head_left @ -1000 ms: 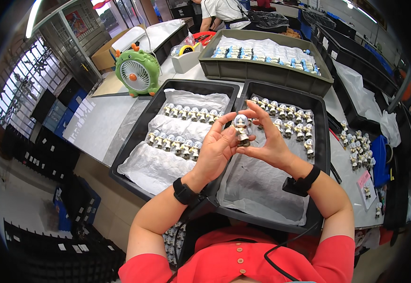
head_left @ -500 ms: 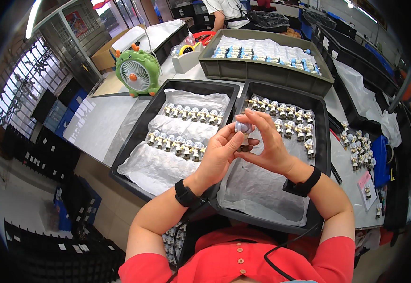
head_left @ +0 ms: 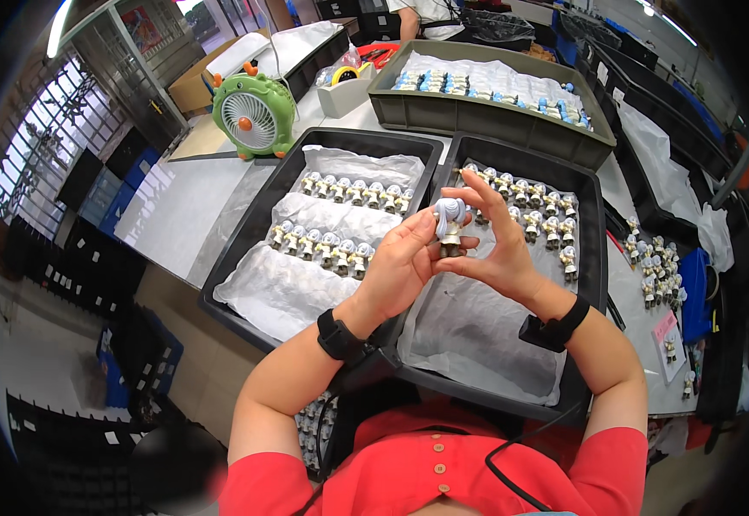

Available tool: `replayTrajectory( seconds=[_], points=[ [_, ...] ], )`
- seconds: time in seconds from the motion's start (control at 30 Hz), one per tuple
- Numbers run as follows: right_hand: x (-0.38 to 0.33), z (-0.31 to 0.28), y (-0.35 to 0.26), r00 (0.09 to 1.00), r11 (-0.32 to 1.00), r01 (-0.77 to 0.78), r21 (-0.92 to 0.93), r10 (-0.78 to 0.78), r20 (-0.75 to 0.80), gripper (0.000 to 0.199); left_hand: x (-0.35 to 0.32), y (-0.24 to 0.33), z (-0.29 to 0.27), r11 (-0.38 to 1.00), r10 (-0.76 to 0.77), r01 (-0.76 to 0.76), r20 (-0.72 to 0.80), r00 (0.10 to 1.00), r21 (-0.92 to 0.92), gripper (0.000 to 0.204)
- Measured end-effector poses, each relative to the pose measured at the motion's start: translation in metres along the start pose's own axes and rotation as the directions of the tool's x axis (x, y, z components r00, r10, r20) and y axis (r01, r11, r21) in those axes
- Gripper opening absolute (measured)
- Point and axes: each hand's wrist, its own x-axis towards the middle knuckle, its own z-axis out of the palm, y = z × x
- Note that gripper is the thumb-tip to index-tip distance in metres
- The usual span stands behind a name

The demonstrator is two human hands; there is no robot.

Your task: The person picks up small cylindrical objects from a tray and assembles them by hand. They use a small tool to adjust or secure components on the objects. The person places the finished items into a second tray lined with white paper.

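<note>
One small blue-haired plastic figurine (head_left: 450, 225) pinched upright between left hand (head_left: 400, 268) and right hand (head_left: 496, 249), both closed on it, above the right black tray (head_left: 593, 258) | step: inspection, likely (base hidden) | next: careful set-down among figurine rows (head_left: 536, 215) in that tray

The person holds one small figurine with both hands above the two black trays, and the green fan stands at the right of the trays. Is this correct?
Not quite. In the head view the green fan stands to the left of the black trays, not the right. The rest holds: the left hand and right hand hold one small figurine above the trays.
</note>
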Motion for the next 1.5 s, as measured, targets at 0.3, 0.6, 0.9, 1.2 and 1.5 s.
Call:
replayTrajectory(
  seconds=[0.3, 0.6, 0.9, 1.2, 1.5],
  points=[
    [0.001, 0.000, 0.000, 0.999, 0.999, -0.026, 0.033, 0.025, 0.031, 0.097, -0.001, 0.003, 0.001, 1.000, -0.014, 0.014, -0.024, 1.000, -0.013, 0.042],
    [-0.003, -0.001, 0.000, 0.995, 0.993, -0.095, 0.064, 0.092, 0.045, 0.090, 0.001, 0.002, -0.001, 0.995, -0.076, 0.076, -0.003, 0.997, -0.059, 0.040],
    [-0.003, -0.002, 0.000, 0.990, 0.991, -0.105, 0.080, 0.097, 0.102, 0.074, -0.002, 0.019, -0.007, 0.990, -0.140, 0.140, 0.024, 0.990, -0.016, 0.037],
    [0.012, -0.024, 0.016, 0.995, 0.992, -0.091, -0.084, 0.094, 0.039, 0.044, -0.088, 0.104, -0.056, 0.001, -0.222, 0.535, -0.521, 0.824, 0.845, 0.041],
    [0.013, -0.036, 0.052, 0.975, 0.961, -0.222, -0.167, 0.224, -0.003, 0.029, -0.114, 0.057, -0.089, -0.451, -0.390, 0.328, -0.514, 0.764, 0.830, 0.034]
  ],
)
